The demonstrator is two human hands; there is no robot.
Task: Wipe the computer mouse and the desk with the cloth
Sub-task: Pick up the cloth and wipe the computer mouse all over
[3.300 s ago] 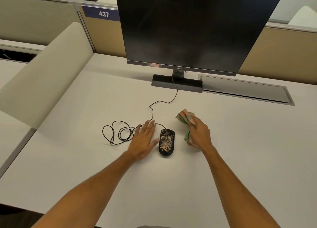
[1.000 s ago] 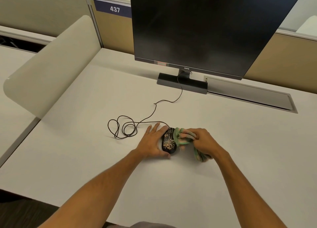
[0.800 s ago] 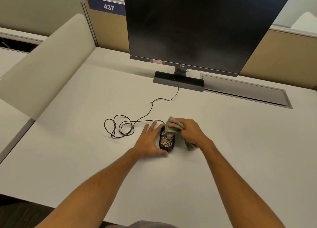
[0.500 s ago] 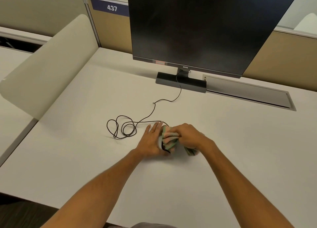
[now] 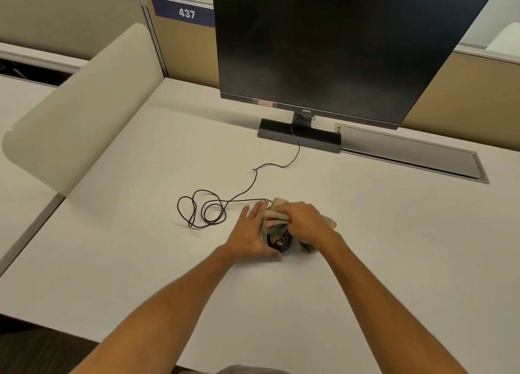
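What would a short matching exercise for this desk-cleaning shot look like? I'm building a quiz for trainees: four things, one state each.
Things:
1. mouse
2. cloth
3. cable
4. monitor

States:
A. looped loosely on the desk
B. screen dark
C. speckled with crumbs
D. bunched under the right hand

Pairs: 1-C, 2-D, 3-A, 4-B
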